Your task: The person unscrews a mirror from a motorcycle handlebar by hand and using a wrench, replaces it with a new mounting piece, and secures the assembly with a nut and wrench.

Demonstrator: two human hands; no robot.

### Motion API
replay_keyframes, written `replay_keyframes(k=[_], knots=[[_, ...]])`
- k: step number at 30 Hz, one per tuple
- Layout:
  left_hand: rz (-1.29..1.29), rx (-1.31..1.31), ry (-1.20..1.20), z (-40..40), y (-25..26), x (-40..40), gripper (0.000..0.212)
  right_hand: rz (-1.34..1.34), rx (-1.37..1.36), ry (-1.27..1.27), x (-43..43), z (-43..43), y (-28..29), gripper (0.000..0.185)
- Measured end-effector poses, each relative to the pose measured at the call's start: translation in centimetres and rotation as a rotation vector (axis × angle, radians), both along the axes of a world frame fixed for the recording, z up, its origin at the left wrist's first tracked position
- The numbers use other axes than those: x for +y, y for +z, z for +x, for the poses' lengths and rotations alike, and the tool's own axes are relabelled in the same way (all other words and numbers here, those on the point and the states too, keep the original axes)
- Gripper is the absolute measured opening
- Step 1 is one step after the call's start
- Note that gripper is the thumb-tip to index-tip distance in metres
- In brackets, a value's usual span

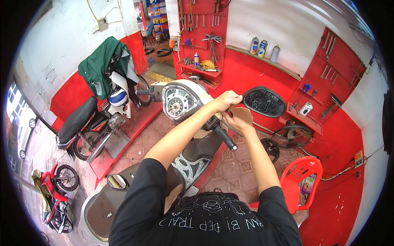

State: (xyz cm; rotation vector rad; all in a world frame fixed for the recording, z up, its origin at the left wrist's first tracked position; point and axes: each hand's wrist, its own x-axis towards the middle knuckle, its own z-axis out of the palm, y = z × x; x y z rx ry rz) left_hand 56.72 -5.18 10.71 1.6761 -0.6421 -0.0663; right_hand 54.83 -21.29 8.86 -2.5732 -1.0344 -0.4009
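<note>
A cream scooter stands before me, with its round speedometer [176,106] facing up. My left hand [229,101] is closed at the inner edge of the black rear-view mirror [264,102], around its stem, which the fingers mostly hide. Just below it, my right hand [241,118] has its fingers curled by a dark part near the stem's foot; its grasp is hidden. The black right handlebar grip [226,137] juts toward me under my wrists. Another mirror [117,181] lies loose on the brown scooter seat [103,216], along with a small metal piece [110,214].
Red tool boards [203,33] with wrenches hang on the wall. Spray cans [262,48] stand on a shelf. A red plastic chair [303,166] and a fan [292,135] are at right. Another motorbike [77,118] stands at left. A person [149,26] sits in the back.
</note>
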Motion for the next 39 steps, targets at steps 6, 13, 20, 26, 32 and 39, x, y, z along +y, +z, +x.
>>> replay_keyframes(k=[6, 13, 20, 26, 32, 39], knots=[[-0.047, -0.016, 0.012, -0.2, -0.3, -0.5, 0.055, 0.117, -0.092, 0.004, 0.0, 0.9, -1.2, 0.041], [-0.052, -0.031, 0.006, -0.4, -0.1, -0.5, 0.057, 0.037, -0.057, 0.025, -0.2, 2.1, -1.8, 0.041], [-0.207, 0.268, -0.049, 0.4, -1.2, 1.6, 0.074, 0.118, 0.081, 0.051, 0.4, 1.7, -3.7, 0.036], [-0.489, 0.094, 0.278, -1.4, -5.0, 7.5, 0.069, 0.194, 0.11, 0.0, 0.5, -0.1, -2.7, 0.037], [-0.246, -0.133, 0.375, -3.6, -4.0, 5.2, 0.052, 0.223, 0.117, 0.016, -0.6, 0.9, -1.9, 0.028], [0.286, -0.581, 0.465, -6.4, 0.3, -0.2, 0.057, 0.092, -0.018, -0.034, -0.1, 0.9, -1.7, 0.029]])
